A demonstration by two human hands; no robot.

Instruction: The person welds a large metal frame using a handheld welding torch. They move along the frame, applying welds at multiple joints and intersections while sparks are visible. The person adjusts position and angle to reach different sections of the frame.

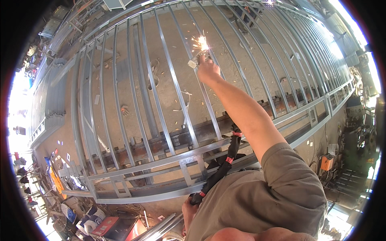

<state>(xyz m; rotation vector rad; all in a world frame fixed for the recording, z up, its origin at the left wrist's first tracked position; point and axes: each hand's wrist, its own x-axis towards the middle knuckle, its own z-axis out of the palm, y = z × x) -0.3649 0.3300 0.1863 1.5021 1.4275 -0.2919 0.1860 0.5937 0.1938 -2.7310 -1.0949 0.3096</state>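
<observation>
My right arm reaches far out over a large frame of parallel silver metal bars (171,74). At its end my right hand (209,71) is closed, with a small pale block-like piece (193,63) beside its fingers. What the fingers grip is too small to make out. Bright orange sparks (202,42) burst just beyond the fingertips, at one of the bars. Low by my body, my left hand (189,211), partly hidden by my shirt, closes around the lower end of a black-sleeved cable (217,176) banded with red tape. This cable rises toward my right forearm.
A rusty steel beam (181,139) runs beneath the bars. More metal bars are stacked at the left (50,108). An orange box-shaped device (327,162) stands at the right. Red panel (108,225) and long metal profiles (163,229) lie near the lower edge.
</observation>
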